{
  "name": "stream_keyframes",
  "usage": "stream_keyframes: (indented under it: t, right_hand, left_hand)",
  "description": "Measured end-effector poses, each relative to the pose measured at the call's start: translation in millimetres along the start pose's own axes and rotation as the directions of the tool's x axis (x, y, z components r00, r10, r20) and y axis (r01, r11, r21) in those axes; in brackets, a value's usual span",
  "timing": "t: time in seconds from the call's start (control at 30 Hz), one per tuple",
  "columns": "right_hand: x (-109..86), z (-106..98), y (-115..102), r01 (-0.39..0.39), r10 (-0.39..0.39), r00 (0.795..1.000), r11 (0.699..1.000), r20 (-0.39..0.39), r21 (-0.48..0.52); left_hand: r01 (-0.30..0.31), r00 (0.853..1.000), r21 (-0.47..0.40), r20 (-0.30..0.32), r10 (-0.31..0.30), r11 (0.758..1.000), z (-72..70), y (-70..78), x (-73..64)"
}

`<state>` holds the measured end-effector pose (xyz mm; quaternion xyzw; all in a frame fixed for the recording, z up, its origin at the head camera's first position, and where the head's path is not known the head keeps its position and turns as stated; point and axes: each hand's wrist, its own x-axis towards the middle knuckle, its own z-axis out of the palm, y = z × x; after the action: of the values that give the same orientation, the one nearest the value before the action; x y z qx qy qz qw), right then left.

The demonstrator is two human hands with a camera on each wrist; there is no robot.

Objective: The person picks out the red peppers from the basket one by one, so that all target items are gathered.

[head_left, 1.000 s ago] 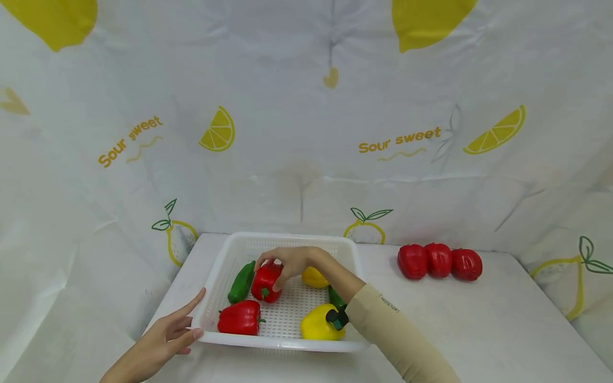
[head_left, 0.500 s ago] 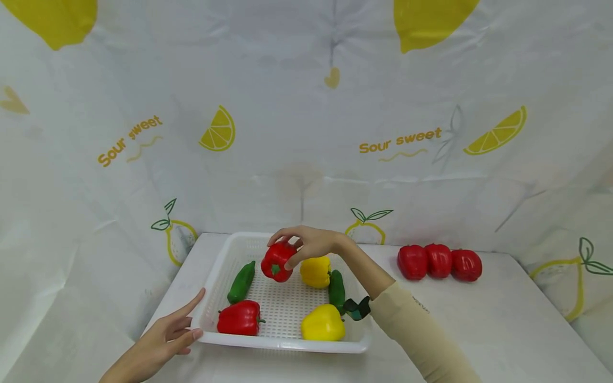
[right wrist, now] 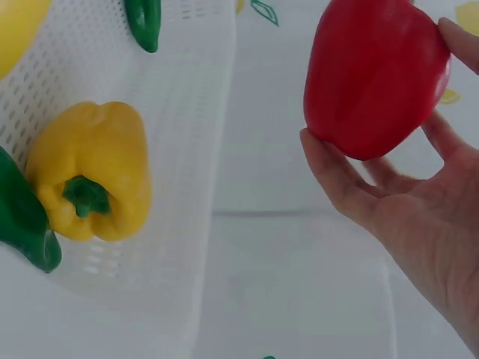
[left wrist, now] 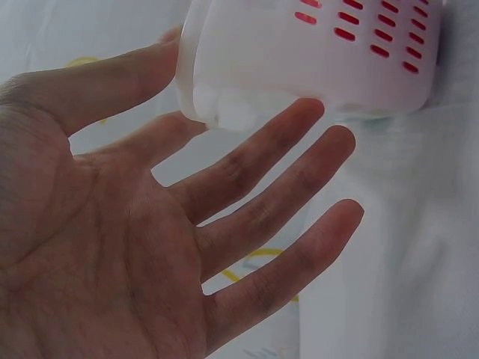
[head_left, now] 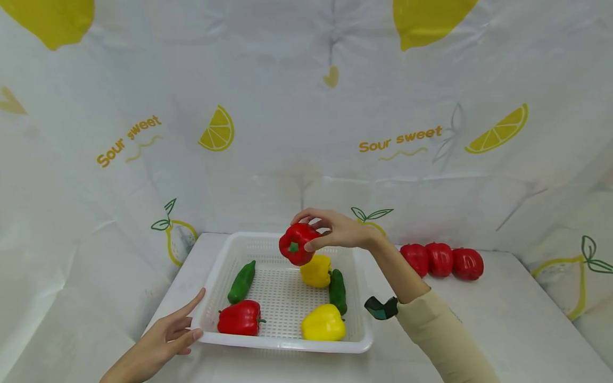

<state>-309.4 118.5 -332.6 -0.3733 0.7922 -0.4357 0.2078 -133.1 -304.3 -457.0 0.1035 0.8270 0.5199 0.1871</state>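
Observation:
Held between the thumb and fingers of my right hand (head_left: 342, 230) is a red bell pepper (head_left: 299, 244), up in the air over the back of the white basket (head_left: 282, 343). The right wrist view shows the same pepper (right wrist: 376, 78) in the fingertips of that hand (right wrist: 426, 202). My left hand (head_left: 160, 340) touches the basket's front left corner, fingers mostly straight. Inside the basket lie another red bell pepper (head_left: 239, 317), two yellow bell peppers, one at the back (head_left: 316, 272) and one in front (head_left: 323, 323), and two long green peppers, left (head_left: 241, 282) and right (head_left: 337, 291).
Three red bell peppers (head_left: 439, 259) stand in a row on the white table (head_left: 479, 324), right of the basket, the leftmost partly behind my right forearm. A printed cloth (head_left: 297, 133) hangs behind and at the sides. A dark strap piece (head_left: 381, 308) sticks out by the right sleeve.
My right hand has lifted the red bell pepper off the basket floor, beside the left green pepper, and moved it up and to the right. My left hand has stayed at the corner.

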Motion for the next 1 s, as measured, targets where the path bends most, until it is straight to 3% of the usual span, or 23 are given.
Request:
stream_keyframes:
  t: [0.33,0.47,0.7,1.0]
  right_hand:
    - [-26.0,3,-13,0.13,-0.129,0.988,0.991,-0.085,0.006]
    - [-32.6,9,-16,0.134,-0.136,0.98,0.991,-0.142,-0.029]
    - [-46.9,16,-20,0.142,-0.141,0.974,0.99,-0.178,-0.007]
    - [-64.8,20,-23,0.148,-0.153,0.96,0.988,-0.236,-0.037]
  left_hand:
    - [0.015,1.0,0.015,-0.019,-0.015,1.0,0.7,0.7,-0.3]
    - [0.004,1.0,0.007,-0.012,-0.004,1.0,0.7,-0.1,-0.8]
    - [-0.022,1.0,0.0,0.005,0.022,1.0,0.1,-1.1,-1.0]
    - [0.011,1.0,-0.011,-0.003,-0.011,1.0,0.9,0.3,-0.9]
